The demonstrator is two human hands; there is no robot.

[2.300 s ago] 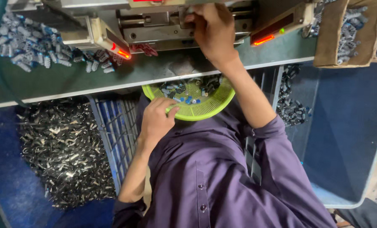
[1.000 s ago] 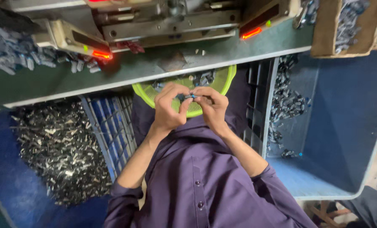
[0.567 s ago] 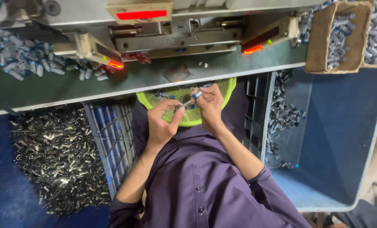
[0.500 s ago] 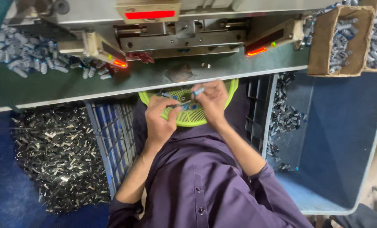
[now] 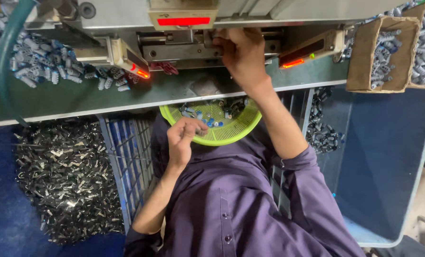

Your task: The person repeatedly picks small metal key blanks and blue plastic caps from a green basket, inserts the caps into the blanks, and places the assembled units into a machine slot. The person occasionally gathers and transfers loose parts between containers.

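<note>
My right hand [image 5: 243, 54] reaches up into the grey press machine [image 5: 184, 35], fingers curled at its slot; whether they grip anything I cannot tell. My left hand [image 5: 184, 138] rests loosely curled on the green basket [image 5: 236, 133] in my lap, over small blue-and-metal parts [image 5: 212, 121].

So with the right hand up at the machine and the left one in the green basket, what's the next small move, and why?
Probably the left hand should pinch one small part from the green basket. Its fingers are curled over the loose parts there, while the right hand is up at the machine's slot, so a fresh piece looks needed next.
</note>
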